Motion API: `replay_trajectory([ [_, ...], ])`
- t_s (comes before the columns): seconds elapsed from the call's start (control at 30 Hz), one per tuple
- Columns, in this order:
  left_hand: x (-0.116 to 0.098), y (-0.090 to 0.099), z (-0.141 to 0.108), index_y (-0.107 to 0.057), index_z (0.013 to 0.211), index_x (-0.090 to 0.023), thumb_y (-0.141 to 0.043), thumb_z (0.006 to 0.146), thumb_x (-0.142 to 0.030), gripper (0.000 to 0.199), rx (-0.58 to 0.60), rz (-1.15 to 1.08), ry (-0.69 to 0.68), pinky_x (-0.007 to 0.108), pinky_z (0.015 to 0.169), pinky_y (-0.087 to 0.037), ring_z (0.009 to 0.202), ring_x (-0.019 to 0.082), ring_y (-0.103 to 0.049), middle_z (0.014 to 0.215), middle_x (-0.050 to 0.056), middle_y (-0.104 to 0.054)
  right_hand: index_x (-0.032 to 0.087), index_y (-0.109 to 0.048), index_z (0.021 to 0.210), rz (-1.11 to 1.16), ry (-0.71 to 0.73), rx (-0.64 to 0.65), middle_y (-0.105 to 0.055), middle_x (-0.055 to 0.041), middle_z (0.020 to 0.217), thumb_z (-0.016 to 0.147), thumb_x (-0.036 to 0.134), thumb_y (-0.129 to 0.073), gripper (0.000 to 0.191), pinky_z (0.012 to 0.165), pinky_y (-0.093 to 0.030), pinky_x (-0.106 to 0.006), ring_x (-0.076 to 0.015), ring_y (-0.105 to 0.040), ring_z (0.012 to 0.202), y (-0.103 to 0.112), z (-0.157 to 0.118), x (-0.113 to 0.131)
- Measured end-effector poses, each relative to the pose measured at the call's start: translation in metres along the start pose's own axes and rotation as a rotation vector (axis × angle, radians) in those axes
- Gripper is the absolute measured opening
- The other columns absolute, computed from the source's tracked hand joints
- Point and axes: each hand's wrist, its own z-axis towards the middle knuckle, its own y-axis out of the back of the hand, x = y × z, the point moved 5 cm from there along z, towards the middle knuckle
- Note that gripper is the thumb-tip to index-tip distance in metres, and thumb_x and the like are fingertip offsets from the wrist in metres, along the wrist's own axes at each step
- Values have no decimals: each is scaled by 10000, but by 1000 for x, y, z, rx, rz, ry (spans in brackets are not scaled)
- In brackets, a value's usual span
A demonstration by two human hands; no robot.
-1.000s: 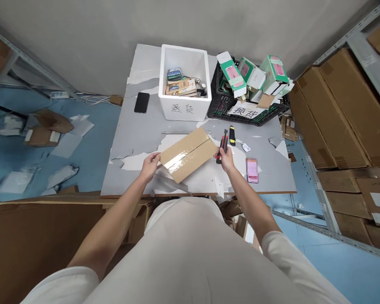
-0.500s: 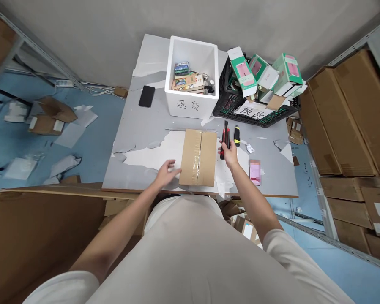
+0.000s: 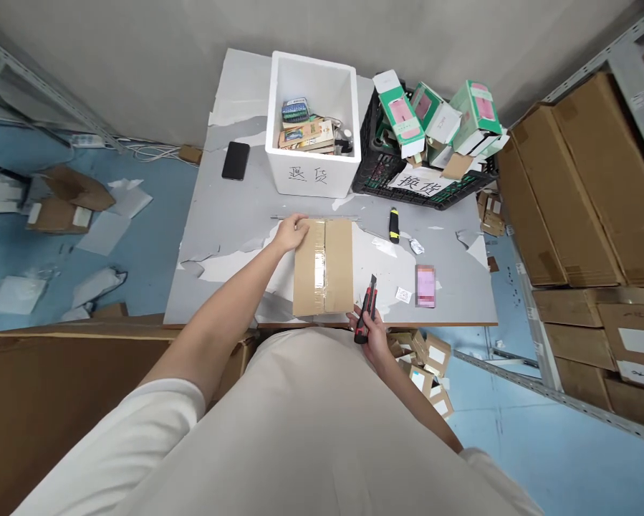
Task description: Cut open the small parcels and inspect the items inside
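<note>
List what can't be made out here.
Head view:
Inside of the taped box: hidden by closed flaps.
Screen of the pink phone: blurred into blocks.
Floor of the white bin: hidden by its contents.
Palm of the right hand: partly behind the cutter.
Large carton: cut off by the left edge.

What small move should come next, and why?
Probably bring the red-and-black utility knife in the right hand over the shiny tape on the brown cardboard box: the left hand rests at its far left corner, while the knife is off to the right.
</note>
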Motion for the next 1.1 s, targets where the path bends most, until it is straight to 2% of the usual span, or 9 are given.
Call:
replay_trajectory([
  [0.1, 19, 29, -32, -627, 1118, -149, -521, 786, -356, 406, -144, 24, 49, 367, 932, -450, 994, 224, -598, 1090, 91, -670, 238, -538, 1058, 20, 84, -20, -708, -35, 1025, 694, 374, -775, 455, 840, -548, -326, -157, -695, 853, 0, 24, 13],
  [0.2, 41, 53, -85, -622, 1047, -161, -508, 796, -412, 373, -251, 47, 93, 358, 883, -469, 939, 214, -611, 1028, 82, -676, 239, -537, 1055, -9, 200, -15, -687, -41, 1104, 719, 371, -752, 420, 934, -512, -351, -155, -672, 970, -4, 53, 39],
  [0.4, 60, 47, -178, -564, 1003, -171, -545, 767, -461, 374, -234, 33, 176, 325, 733, -522, 846, 203, -634, 956, 77, -645, 247, -521, 1081, -225, 365, 99, -637, -71, 1214, 730, 429, -713, 440, 902, -524, -363, -182, -624, 1095, -35, 97, 86],
  [0.53, 27, 48, -174, -443, 1283, -103, -535, 715, -289, 605, -308, 286, -118, 447, 1027, -404, 1299, 303, -428, 1360, 205, -462, 193, -546, 1155, -503, 459, 75, -652, -108, 1141, 744, 477, -676, 516, 814, -544, -348, -181, -665, 916, -31, 87, 97],
  [0.63, 5, 36, -152, -404, 1371, -129, -479, 719, -220, 663, -111, 480, -294, 511, 1138, -226, 1450, 321, -154, 1530, 163, -273, 170, -501, 1293, -677, 421, 49, -658, -107, 1059, 795, 524, -594, 618, 598, -540, -296, -122, -617, 644, -10, 64, 94],
  [0.7, 0, 26, -142, -394, 1398, -156, -449, 768, -251, 639, 17, 573, -309, 551, 1139, -176, 1458, 329, -105, 1553, 138, -243, 192, -398, 1411, -748, 337, 67, -658, -91, 1017, 825, 536, -542, 694, 478, -495, -261, -97, -559, 553, 4, 49, 88],
  [0.8, -3, 16, -140, -334, 1444, -145, -490, 801, -483, 743, 90, 678, -309, 597, 1126, -123, 1450, 369, -107, 1559, 171, -207, 233, -260, 1493, -770, 237, 124, -649, -54, 952, 827, 503, -552, 777, 448, -486, -246, -95, -546, 549, 17, 34, 78],
  [0.97, -4, 10, -148, -244, 1485, -138, -622, 504, -810, 1248, 168, 774, -355, 615, 1118, -81, 1436, 429, -90, 1569, 213, -112, 249, -243, 1504, -778, 197, 155, -636, -37, 915, 826, 472, -558, 780, 459, -505, -251, -95, -547, 557, 21, 27, 72],
  [1.1, -9, 10, -149, -242, 1488, -154, -658, 456, -806, 1290, 214, 828, -338, 615, 1106, -143, 1436, 432, -80, 1574, 202, -96, 260, -266, 1497, -839, 152, 186, -640, -50, 977, 840, 451, -537, 735, 433, -490, -237, -75, -537, 512, 21, 26, 81],
])
